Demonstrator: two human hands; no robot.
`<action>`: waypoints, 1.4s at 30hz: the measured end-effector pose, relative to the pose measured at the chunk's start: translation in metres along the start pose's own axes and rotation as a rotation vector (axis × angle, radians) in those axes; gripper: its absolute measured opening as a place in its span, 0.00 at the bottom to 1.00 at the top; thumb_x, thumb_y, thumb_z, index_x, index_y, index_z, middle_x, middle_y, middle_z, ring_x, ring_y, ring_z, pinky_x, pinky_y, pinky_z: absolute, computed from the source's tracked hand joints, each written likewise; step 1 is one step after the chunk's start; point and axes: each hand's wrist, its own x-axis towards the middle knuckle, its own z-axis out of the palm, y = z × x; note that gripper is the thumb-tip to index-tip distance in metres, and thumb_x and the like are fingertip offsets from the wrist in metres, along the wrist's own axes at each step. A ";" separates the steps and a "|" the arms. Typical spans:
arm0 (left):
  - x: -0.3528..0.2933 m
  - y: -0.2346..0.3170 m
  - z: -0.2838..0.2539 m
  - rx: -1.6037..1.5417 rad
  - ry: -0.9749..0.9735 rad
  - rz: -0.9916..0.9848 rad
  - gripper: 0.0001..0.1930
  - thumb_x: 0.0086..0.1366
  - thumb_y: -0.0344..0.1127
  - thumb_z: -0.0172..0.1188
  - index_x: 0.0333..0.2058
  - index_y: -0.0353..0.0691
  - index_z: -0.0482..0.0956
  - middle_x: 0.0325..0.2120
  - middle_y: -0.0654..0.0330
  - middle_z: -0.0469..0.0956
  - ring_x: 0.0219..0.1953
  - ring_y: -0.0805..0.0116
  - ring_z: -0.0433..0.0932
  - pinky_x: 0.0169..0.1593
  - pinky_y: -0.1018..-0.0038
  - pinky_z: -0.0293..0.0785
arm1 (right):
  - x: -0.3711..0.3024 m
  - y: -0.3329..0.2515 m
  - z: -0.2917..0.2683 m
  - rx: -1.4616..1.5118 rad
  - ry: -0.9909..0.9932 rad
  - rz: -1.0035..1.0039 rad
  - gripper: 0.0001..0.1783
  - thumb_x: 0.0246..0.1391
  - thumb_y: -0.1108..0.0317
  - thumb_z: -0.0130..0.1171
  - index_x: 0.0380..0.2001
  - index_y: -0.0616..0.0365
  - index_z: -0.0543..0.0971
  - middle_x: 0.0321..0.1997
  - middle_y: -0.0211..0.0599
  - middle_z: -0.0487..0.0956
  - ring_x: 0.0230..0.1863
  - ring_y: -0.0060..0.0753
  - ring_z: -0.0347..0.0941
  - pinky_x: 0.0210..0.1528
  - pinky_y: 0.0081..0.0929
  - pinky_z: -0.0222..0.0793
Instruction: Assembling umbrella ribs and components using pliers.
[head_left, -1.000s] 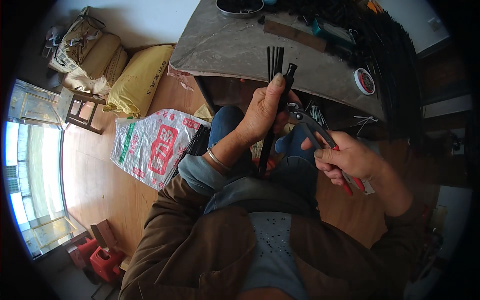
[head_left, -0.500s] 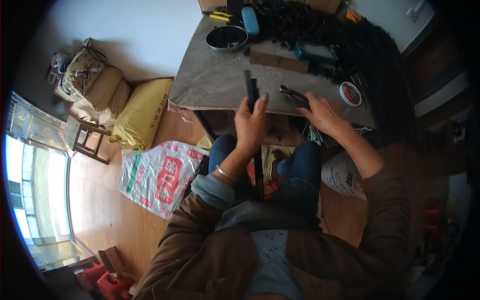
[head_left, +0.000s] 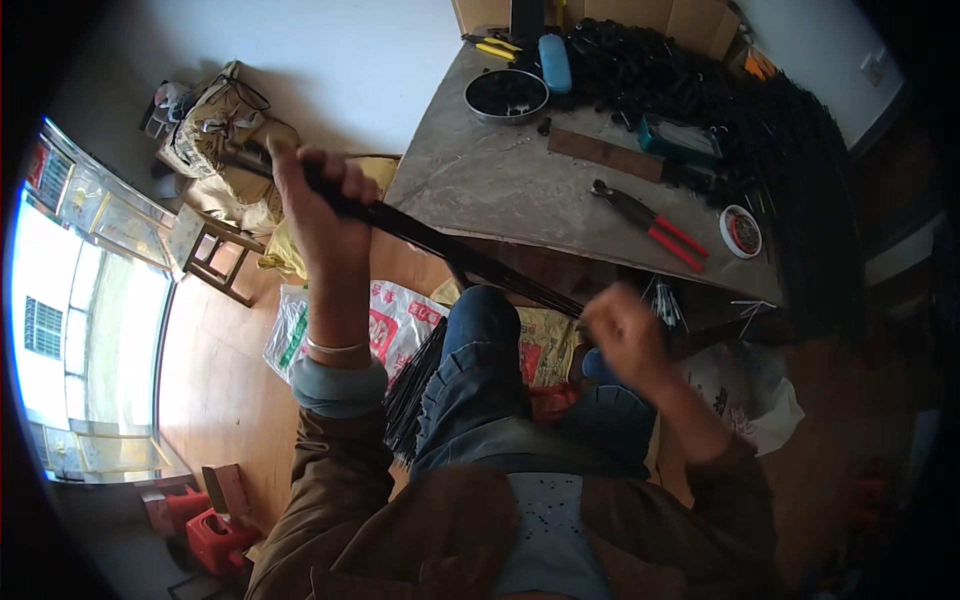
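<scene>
Bundle of long, thin black rods (head_left: 470,262): one, held in the air in front of the person, above the knees, slanting from upper left down to the right; the near edge of the table lies just beyond it.

Left hand (head_left: 325,205): raised, closed around the bundle towards its upper end, bracelet at the wrist.

Right hand (head_left: 628,335): at the lower end of the bundle, fingers curled; blurred, so whether it grips the rods cannot be told.

Grey table (head_left: 440,180), bearing: pliers with red handles (head_left: 680,243), lying near the front edge; white round dish (head_left: 727,220), just right of the pliers; brown strip (head_left: 605,155), flat, behind them; green box (head_left: 646,138); metal bowl (head_left: 507,120) of small black pieces; blue case (head_left: 555,64); yellow-handled tool (head_left: 497,48); large heap of black parts (head_left: 640,60) at the back.

Floor, left: white printed sack (head_left: 385,310), with further black rods (head_left: 415,395) beside the left leg; wooden stool (head_left: 218,265), standing near a yellow sack (head_left: 285,250)
</scene>
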 end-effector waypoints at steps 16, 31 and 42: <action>-0.183 -0.146 0.036 0.530 -0.806 -0.412 0.30 0.64 0.55 0.58 0.53 0.34 0.72 0.45 0.54 0.74 0.37 0.64 0.75 0.42 0.71 0.73 | -0.058 0.001 -0.031 0.318 0.379 0.604 0.14 0.62 0.59 0.51 0.36 0.59 0.74 0.30 0.33 0.75 0.24 0.23 0.73 0.25 0.23 0.69; -0.129 -0.125 0.014 0.582 -0.692 -0.251 0.11 0.69 0.33 0.54 0.43 0.31 0.79 0.35 0.58 0.77 0.39 0.72 0.75 0.44 0.76 0.71 | 0.007 -0.023 0.037 0.745 0.242 0.420 0.13 0.52 0.65 0.65 0.36 0.61 0.76 0.30 0.29 0.79 0.30 0.22 0.74 0.34 0.24 0.71; -0.123 -0.141 -0.002 0.606 -0.655 -0.236 0.15 0.69 0.43 0.54 0.32 0.35 0.75 0.25 0.65 0.71 0.29 0.73 0.70 0.36 0.78 0.67 | 0.016 -0.029 0.019 0.880 0.136 0.416 0.08 0.53 0.69 0.66 0.29 0.60 0.77 0.26 0.26 0.77 0.29 0.15 0.72 0.32 0.15 0.68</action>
